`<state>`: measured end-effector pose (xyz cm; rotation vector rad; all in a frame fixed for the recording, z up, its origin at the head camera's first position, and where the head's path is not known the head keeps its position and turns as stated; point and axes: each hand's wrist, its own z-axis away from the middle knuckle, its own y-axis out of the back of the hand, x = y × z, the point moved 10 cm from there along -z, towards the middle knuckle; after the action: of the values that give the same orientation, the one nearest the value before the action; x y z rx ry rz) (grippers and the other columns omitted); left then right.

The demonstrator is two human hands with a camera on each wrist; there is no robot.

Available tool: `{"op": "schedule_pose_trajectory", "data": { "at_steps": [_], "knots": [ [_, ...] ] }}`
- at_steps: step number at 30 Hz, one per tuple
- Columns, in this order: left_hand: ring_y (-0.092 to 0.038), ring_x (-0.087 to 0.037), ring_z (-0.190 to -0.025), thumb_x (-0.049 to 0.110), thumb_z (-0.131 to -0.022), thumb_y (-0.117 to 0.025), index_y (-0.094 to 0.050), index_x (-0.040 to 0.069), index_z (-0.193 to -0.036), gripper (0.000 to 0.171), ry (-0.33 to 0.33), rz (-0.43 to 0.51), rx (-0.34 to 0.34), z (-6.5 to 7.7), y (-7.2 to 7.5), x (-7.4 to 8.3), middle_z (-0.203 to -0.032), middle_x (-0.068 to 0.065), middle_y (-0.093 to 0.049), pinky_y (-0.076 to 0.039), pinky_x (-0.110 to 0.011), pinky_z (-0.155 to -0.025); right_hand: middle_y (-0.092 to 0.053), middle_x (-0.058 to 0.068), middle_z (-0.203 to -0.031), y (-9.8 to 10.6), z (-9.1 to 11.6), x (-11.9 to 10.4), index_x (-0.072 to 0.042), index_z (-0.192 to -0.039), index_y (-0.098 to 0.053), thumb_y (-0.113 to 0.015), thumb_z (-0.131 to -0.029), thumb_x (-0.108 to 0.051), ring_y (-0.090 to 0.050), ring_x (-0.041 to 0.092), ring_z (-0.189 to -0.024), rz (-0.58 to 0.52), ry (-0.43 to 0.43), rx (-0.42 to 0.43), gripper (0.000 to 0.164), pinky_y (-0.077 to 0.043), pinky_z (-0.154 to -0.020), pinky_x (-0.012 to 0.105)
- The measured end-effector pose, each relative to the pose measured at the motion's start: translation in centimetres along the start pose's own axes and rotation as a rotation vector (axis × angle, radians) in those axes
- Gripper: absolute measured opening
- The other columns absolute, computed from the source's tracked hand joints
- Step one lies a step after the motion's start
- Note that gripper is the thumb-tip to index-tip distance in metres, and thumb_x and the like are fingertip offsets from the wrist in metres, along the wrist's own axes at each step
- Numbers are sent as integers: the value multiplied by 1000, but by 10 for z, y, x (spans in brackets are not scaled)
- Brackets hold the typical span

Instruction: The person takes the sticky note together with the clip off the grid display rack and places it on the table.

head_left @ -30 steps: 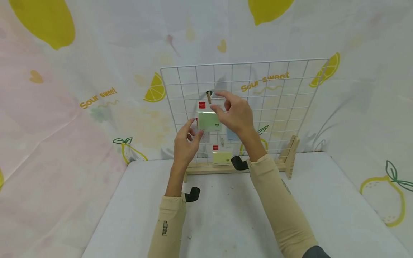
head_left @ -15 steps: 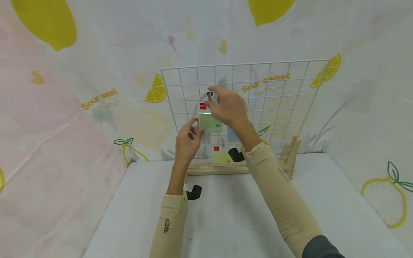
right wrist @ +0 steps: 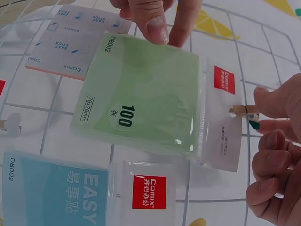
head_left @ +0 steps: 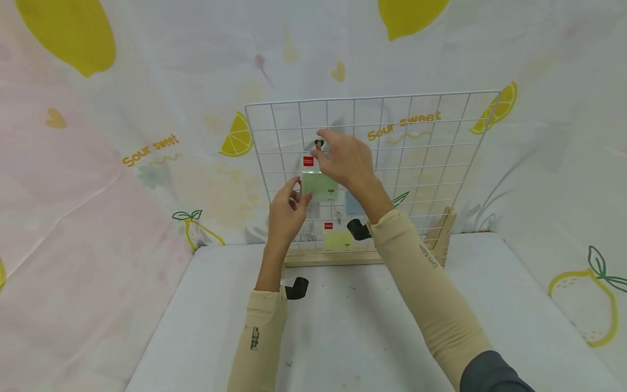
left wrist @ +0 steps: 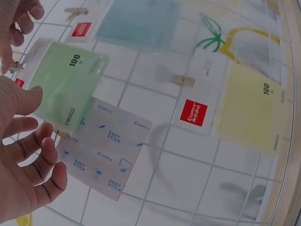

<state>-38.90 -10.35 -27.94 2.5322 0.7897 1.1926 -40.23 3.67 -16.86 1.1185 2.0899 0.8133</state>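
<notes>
A green sticky-note pack in clear film hangs on a white wire grid, a small wooden clothespin at its header. My right hand pinches this clothespin's outer end between thumb and index finger. Along the pack's left edge, my left hand rests its thumb tip at the film, the index finger beside it partly hidden behind the pack. The other left fingers bend loosely. Partly behind the green pack is a pad with its printed back showing and a pinkish edge.
A blue sticky-note pack and a yellow one hang nearby on the grid, each with a red-labelled header. The grid stands in a wooden base on a white table. Lemon-print cloth hangs behind.
My right hand has moved left and slightly up, from open beside the clothespin to pinching it. The left hand has shifted slightly upward and right along the green pack's edge.
</notes>
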Motion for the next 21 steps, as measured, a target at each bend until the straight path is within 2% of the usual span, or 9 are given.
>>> {"op": "schedule_pose_trajectory", "data": {
  "at_steps": [9, 14, 21],
  "knots": [
    [-54, -24, -73, 18, -94, -70, -58, 2, -132, 43, 28, 18, 1, -7, -2, 3, -86, -11, -60, -45, -33, -67, -66, 4, -78, -5, -4, -1, -15, -125, -65, -58, -99, -36, -50, 21, -57, -1, -29, -59, 34, -37, -48, 32],
    [-53, -23, -71, 18, -93, -71, -61, 1, -126, 38, 25, 8, 18, -9, -4, 7, -84, -10, -59, -44, -33, -64, -68, 3, -86, -4, -4, 0, -16, -115, -68, -59, -99, -35, -52, 20, -60, 16, -42, -53, 27, -38, -50, 33],
    [-54, -23, -75, 16, -92, -72, -63, -2, -121, 36, 5, 9, 22, -13, -3, 12, -86, -11, -59, -44, -33, -68, -67, 2, -89, -1, -4, -1, -15, -113, -69, -60, -99, -35, -54, 20, -63, 14, -38, -34, 26, -40, -51, 33]
  ]
}}
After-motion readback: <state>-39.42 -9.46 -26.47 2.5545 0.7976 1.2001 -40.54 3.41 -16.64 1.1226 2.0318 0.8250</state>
